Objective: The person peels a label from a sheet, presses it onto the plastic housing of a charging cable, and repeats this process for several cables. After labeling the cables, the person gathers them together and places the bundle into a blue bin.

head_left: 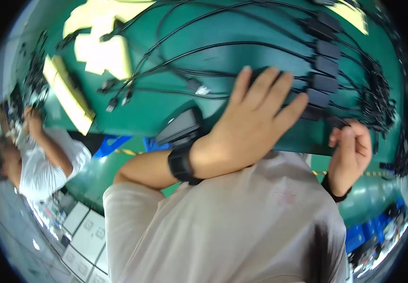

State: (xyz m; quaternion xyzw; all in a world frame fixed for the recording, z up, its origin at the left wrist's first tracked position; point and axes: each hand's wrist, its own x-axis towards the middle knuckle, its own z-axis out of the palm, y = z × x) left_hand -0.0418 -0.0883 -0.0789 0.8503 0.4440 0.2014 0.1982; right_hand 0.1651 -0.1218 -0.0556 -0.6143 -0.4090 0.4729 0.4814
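Note:
A row of small black box-shaped adapters (325,66) runs down the right part of the green table (166,111). Black cables (234,43) curve leftward from them and end in plugs (199,87) near the middle left. My left hand (258,115) lies flat with fingers spread over the cables, its fingertips beside the lower adapters. At the table's near edge, my right hand (353,148) is closed in a pinch on a thin black cable by the lowest adapter (312,112). Its fingertips partly hide that cable. Coiled black cables (378,96) are heaped just beyond it.
Pale yellow sheets (102,52) and a folded yellow strip (69,96) lie on the left. A black device (182,126) sits at the near edge by my left wrist. Further left, a co-worker in white (48,162) handles dark cables. White boxes (86,236) are stacked below.

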